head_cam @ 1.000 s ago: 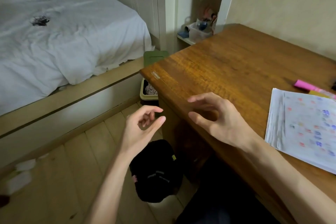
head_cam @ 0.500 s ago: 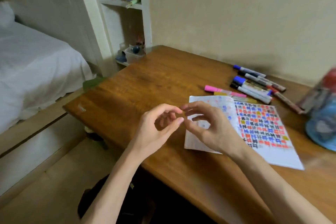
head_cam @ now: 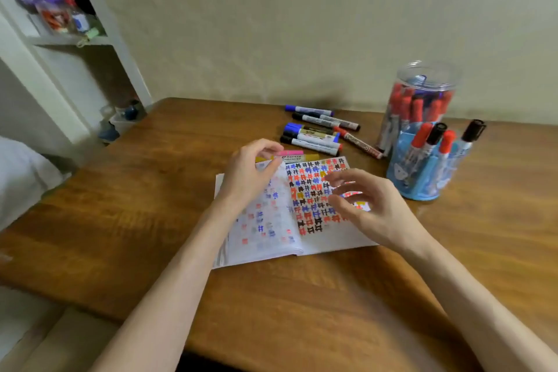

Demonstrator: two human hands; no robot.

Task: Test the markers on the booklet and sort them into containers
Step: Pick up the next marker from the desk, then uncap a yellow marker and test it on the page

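Left hand (head_cam: 244,178) moved up booklet (head_cam: 271,238), perhaps touching pink marker (head_cam: 291,153); right hand (head_cam: 371,205) apart.

Bare table (head_cam: 136,220) lies left of the booklet (head_cam: 271,238) and along the near edge, so a hand can pass there from either side. Behind the booklet, loose markers (head_cam: 317,130) lie close together most of the way to the wall (head_cam: 302,24), the nearest just beside the booklet's far edge. On the right the blue cup (head_cam: 422,178) and the jar (head_cam: 422,90) behind it stand upright, marker caps sticking up, with only a narrow strip of wood between cup and booklet.
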